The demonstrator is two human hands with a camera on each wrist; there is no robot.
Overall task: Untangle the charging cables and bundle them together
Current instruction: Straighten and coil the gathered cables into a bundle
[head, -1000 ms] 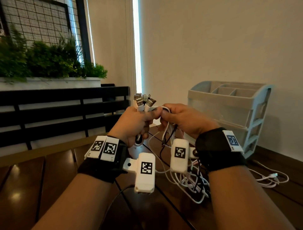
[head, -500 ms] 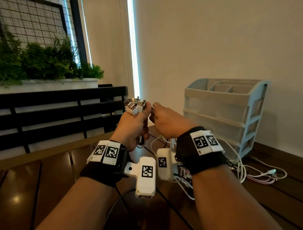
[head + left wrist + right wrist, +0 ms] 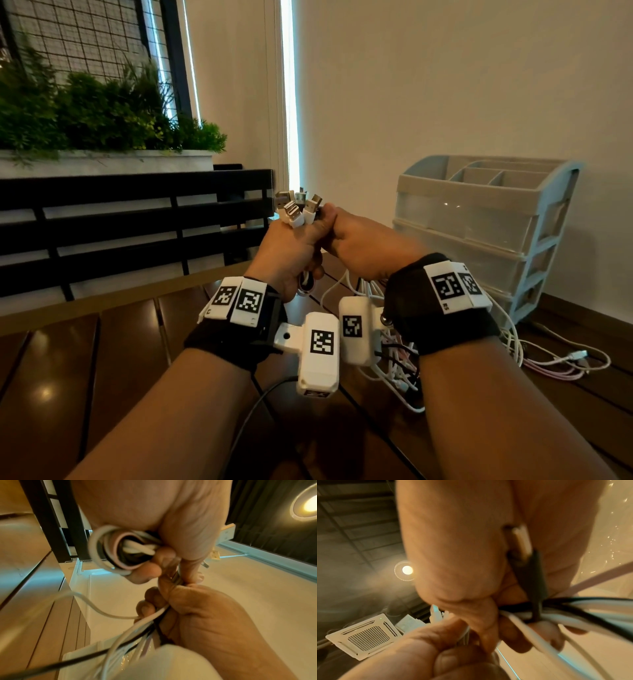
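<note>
Since the frame half a second earlier, the right hand [image 3: 363, 246] has moved in against the left hand [image 3: 291, 253], so the gap between them is gone and the knuckles touch.

The charging cables [image 3: 137, 631] are gathered at one end. Their USB plugs [image 3: 298, 207] stand in a cluster just above the left fingers, which are clenched round the cable necks. This grip keeps all plug ends level, so the strands can be aligned from a common datum. Below the left fingers [image 3: 150, 573] a short coil of white, pink and black cord [image 3: 109, 550] loops out of the fist (probably slack already wound).

The right fingers [image 3: 149, 607] are curled round the same strands directly below the left fist, apparently to draw the runs straight or to lay the next turn. In the right wrist view a dark strap [image 3: 534, 582] crosses the strands beside the right fingers; its function cannot be confirmed.

Beyond the right wrist, the loose cable tails [image 3: 555, 363] lie on the wooden table [image 3: 102, 359], near the drawer organiser [image 3: 479, 219]. Judgement: untangling is largely complete; bundling is in progress.
</note>
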